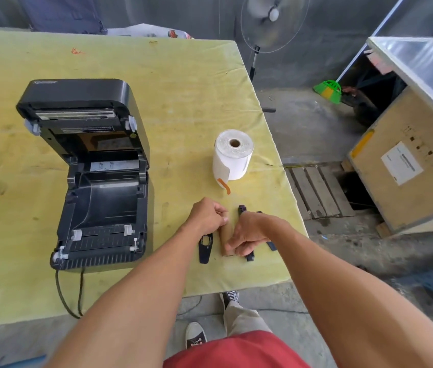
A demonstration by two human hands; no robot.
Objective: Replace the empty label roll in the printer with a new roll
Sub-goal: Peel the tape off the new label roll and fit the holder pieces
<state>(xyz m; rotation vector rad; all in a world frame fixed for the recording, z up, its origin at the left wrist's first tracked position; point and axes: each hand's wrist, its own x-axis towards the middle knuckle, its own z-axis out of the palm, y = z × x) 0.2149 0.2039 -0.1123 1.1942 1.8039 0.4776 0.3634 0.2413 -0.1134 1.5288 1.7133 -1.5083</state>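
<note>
Here the right hand [247,236] pinches a smooth brown cardboard core [226,236]; the left hand [208,216] is curled loosely.

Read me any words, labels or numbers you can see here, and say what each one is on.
None can be read.
Printer lid: a logo at its top left corner, blurred.
Inside the lid: a sticker, print too small.
Wooden crate: a white label, text blurred.

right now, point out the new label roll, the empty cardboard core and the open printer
new label roll [232,155]: head view, on its white side wall
empty cardboard core [225,236]: head view, on the brown tube between the hands
open printer [109,200]: head view, on its empty roll bay
</note>
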